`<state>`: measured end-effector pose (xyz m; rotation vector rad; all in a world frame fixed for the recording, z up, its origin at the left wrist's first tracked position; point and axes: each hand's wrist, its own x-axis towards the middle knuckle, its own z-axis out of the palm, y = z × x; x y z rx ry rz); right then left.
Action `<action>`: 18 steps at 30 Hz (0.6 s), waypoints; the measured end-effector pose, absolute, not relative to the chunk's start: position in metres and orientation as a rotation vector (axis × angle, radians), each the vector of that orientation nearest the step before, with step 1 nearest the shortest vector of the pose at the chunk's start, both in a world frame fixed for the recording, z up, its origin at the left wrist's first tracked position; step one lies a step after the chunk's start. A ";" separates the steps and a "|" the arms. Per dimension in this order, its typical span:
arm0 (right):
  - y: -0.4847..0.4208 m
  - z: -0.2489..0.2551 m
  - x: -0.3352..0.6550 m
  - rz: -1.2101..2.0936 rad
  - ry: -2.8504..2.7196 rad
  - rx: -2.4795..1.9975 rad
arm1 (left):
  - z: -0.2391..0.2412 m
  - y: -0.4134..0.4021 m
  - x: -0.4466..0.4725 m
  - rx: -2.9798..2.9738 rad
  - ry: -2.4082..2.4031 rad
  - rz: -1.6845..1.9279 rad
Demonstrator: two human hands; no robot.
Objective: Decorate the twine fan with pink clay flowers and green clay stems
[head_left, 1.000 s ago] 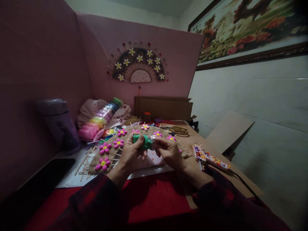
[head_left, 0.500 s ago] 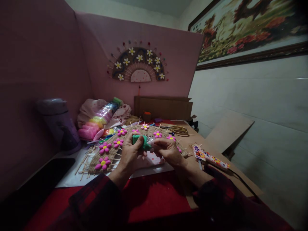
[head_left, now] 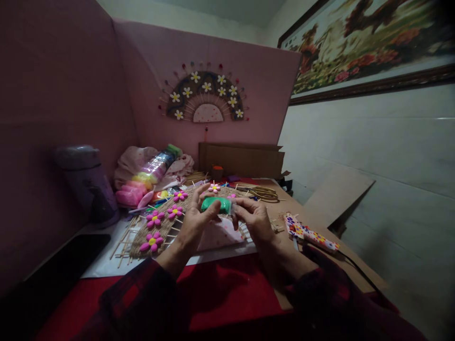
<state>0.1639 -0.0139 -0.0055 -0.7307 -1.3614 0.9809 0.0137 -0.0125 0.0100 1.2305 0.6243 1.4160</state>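
Note:
Both hands hold a green lump of clay (head_left: 215, 204) in clear wrap, raised above a woven fan-shaped craft (head_left: 147, 231) with pink clay flowers. My left hand (head_left: 194, 222) pinches the lump's left end with thumb and fingers. The fingers of my right hand (head_left: 252, 219) are closed on its right end, where the clear wrap shows. Under the hands lies the fan's pink dotted centre (head_left: 220, 234).
A pack of coloured clay sticks (head_left: 151, 173) lies at the back left beside a grey jug (head_left: 87, 182). Scissors (head_left: 263, 192), a cardboard box (head_left: 241, 160) and a patterned glue gun (head_left: 311, 233) are to the right. A dark phone (head_left: 53, 267) lies at the left. A finished fan (head_left: 205, 97) hangs on the pink wall.
The hands have lifted the green clay slightly and turned it level; the right hand has shifted along its wrapped end.

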 end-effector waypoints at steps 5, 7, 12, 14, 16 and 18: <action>-0.014 -0.005 0.164 1.149 -1.285 -0.677 | 0.016 -0.014 0.010 1.515 0.648 1.466; -0.015 -0.006 0.165 1.061 -1.307 -0.706 | 0.014 -0.012 0.008 1.485 0.690 1.467; -0.020 -0.007 0.166 0.682 -1.467 -0.759 | 0.005 -0.004 0.006 1.250 0.673 1.399; -0.021 -0.005 0.167 0.617 -1.513 -0.763 | 0.004 -0.002 0.007 1.176 0.662 1.362; -0.022 -0.004 0.168 0.589 -1.537 -0.761 | 0.005 -0.002 0.007 1.151 0.662 1.339; -0.022 -0.004 0.168 0.571 -1.561 -0.758 | 0.005 -0.003 0.007 1.158 0.674 1.304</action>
